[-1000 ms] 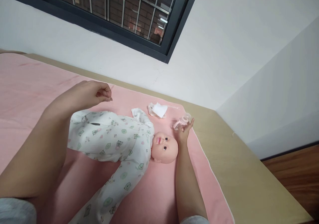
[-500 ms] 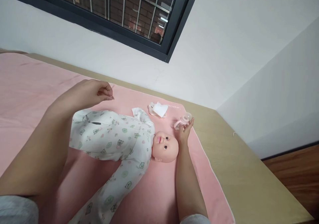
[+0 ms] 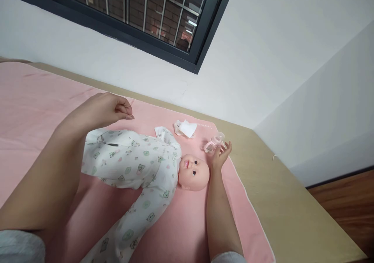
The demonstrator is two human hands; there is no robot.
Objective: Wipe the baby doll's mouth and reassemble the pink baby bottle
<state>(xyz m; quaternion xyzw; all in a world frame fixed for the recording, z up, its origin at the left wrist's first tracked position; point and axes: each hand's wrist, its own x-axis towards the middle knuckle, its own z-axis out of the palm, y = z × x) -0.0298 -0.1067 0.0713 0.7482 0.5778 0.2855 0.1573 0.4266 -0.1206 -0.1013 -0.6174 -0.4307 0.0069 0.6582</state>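
Note:
A baby doll (image 3: 137, 159) in a white sleepsuit with a bear print lies on its back on a pink mat (image 3: 175, 216), its bald head (image 3: 194, 173) toward the right. Over the doll's body hovers my left hand (image 3: 112, 109), its fingers curled closed with nothing visible in them. Just beyond the head lies a small clear baby bottle (image 3: 214, 142) with pink handles, tilted on its side. Beside it is my right hand (image 3: 221, 157), fingers spread and apart; whether a finger still touches a handle I cannot tell.
A small pack with a white tissue (image 3: 186, 128) lies behind the doll's shoulder. The mat covers part of a wooden tabletop (image 3: 257, 177). White walls rise behind, with a dark-framed barred window (image 3: 198, 56) above.
My right hand has opened its fingers and drawn back slightly to the right, letting go of the baby bottle. My left hand and the doll have hardly moved.

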